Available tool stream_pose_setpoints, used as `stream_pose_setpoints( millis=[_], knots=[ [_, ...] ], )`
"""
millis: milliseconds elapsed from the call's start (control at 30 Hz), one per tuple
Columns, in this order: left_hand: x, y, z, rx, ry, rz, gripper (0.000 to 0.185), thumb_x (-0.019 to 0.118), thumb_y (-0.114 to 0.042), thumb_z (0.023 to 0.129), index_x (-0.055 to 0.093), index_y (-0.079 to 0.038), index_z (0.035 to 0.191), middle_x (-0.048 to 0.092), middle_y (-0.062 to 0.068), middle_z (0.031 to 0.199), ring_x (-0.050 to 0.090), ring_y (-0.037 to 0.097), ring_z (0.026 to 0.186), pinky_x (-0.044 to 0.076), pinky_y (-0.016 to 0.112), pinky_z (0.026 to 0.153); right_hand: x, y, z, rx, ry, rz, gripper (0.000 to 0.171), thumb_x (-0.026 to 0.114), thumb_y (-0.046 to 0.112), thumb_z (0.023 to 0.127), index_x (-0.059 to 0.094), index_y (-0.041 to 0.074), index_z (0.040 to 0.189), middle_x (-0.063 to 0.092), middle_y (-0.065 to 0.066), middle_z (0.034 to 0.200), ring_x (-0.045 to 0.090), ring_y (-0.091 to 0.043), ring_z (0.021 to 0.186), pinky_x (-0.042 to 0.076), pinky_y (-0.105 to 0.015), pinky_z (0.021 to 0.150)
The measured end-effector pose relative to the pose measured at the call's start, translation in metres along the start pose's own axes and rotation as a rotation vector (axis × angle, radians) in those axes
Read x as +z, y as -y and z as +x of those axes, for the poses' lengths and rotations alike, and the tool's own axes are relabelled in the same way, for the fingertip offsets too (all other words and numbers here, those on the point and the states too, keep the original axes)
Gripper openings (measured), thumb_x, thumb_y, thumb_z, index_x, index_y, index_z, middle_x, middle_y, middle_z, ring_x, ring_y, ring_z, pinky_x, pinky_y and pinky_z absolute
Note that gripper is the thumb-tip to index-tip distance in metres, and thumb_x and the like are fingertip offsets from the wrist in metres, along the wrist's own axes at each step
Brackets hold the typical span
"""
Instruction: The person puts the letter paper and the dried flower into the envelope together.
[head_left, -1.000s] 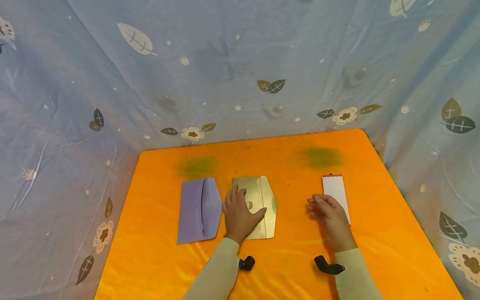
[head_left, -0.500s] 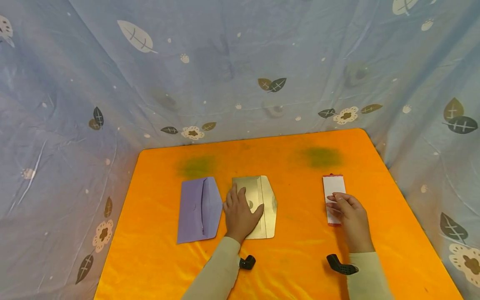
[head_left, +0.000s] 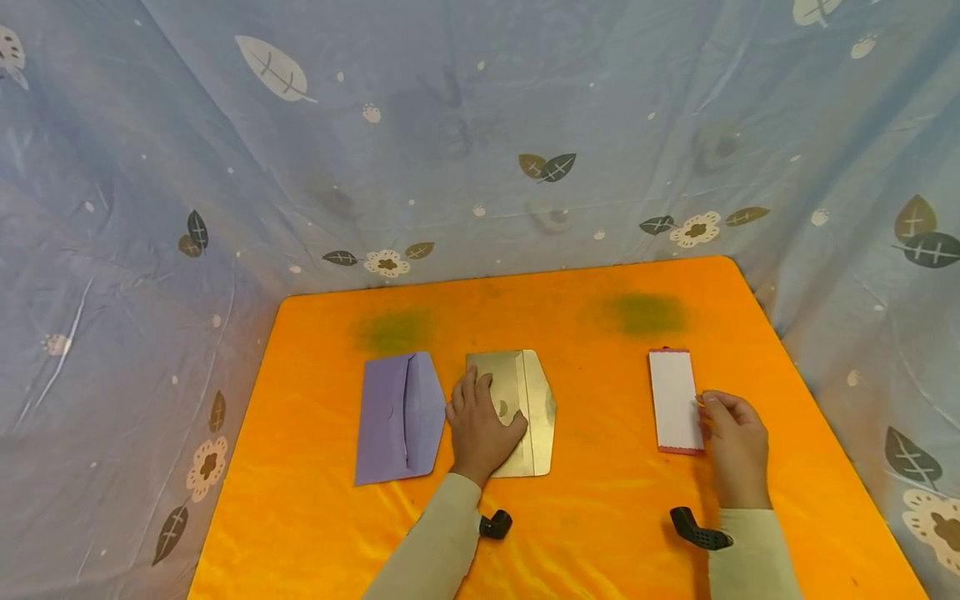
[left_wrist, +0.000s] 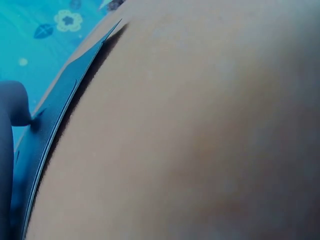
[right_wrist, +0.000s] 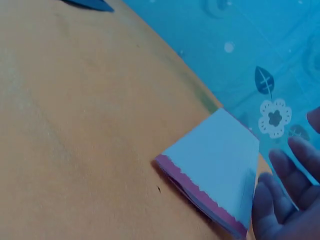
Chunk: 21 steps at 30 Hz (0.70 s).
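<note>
Left hand: we see the left hand (head_left: 480, 429) lying flat, fingers extended, pressing on the gold envelope (head_left: 525, 408) at centre frame

Gold envelope: flap open, flat on the orange table (head_left: 600, 517); purple envelope (head_left: 397, 417) just beside it to the left

Right hand: we note the right hand (head_left: 737, 446) at lower right, fingers loosely bent, grasping nothing; fingertips (head_left: 708, 402) at the right edge of the white card (head_left: 675, 400); whether they touch it we cannot tell

White card: flat on the table, right of centre, pink trim at its near end, well apart from the envelopes

Backdrop: blue leaf-print cloth (head_left: 480, 125) fills the upper frame
</note>
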<state>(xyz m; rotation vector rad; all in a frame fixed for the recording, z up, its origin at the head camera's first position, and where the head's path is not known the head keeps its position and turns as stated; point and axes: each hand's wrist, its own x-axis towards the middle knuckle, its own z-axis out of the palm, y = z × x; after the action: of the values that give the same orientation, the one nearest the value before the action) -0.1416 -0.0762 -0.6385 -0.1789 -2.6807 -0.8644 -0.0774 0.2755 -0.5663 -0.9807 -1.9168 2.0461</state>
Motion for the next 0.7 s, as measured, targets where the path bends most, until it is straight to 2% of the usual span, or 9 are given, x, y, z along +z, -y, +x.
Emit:
stream_pose_setpoints(
  millis=[100,267,500,700],
  knots=[
    [-0.0010,0.0000,0.0000,0.001,-0.007,-0.022,0.073,0.076,-0.042,0.084,0.059,-0.007,0.145,0.042,0.018,0.165,0.040,0.042,0.146,0.035,0.068,0.106,-0.0021,-0.0011,0.0009,0.028,-0.012,-0.049,0.043,0.064,0.040,0.111,0.066,0.006,0.138,0.060,-0.002,0.131,0.056,-0.017,0.114,0.051,-0.013,0.086],
    [-0.0075,-0.0019,0.0005,-0.016,0.028,-0.066,0.070,0.074,-0.042,0.087,0.060,-0.008,0.147,0.043,0.016,0.166,0.039,0.040,0.148,0.033,0.067,0.109,-0.0036,-0.0032,0.0046,0.051,-0.008,-0.115,0.042,0.067,0.036,0.110,0.064,0.008,0.140,0.059,-0.002,0.126,0.057,-0.017,0.111,0.050,-0.014,0.084],
    [-0.0081,-0.0010,-0.0006,-0.025,0.049,-0.088,0.069,0.074,-0.042,0.089,0.059,-0.009,0.148,0.040,0.014,0.169,0.037,0.039,0.150,0.030,0.067,0.113,-0.0010,-0.0072,0.0063,0.024,-0.011,-0.220,0.041,0.071,0.026,0.107,0.062,0.004,0.142,0.063,0.000,0.114,0.058,-0.014,0.102,0.049,-0.011,0.081],
    [-0.0083,-0.0009,-0.0006,-0.013,0.040,-0.080,0.068,0.075,-0.041,0.089,0.059,-0.008,0.147,0.042,0.015,0.168,0.038,0.040,0.148,0.030,0.067,0.113,-0.0020,-0.0069,0.0034,0.019,0.021,-0.319,0.046,0.068,0.026,0.109,0.059,0.003,0.148,0.065,-0.003,0.119,0.057,-0.017,0.105,0.048,-0.012,0.079]
  ],
)
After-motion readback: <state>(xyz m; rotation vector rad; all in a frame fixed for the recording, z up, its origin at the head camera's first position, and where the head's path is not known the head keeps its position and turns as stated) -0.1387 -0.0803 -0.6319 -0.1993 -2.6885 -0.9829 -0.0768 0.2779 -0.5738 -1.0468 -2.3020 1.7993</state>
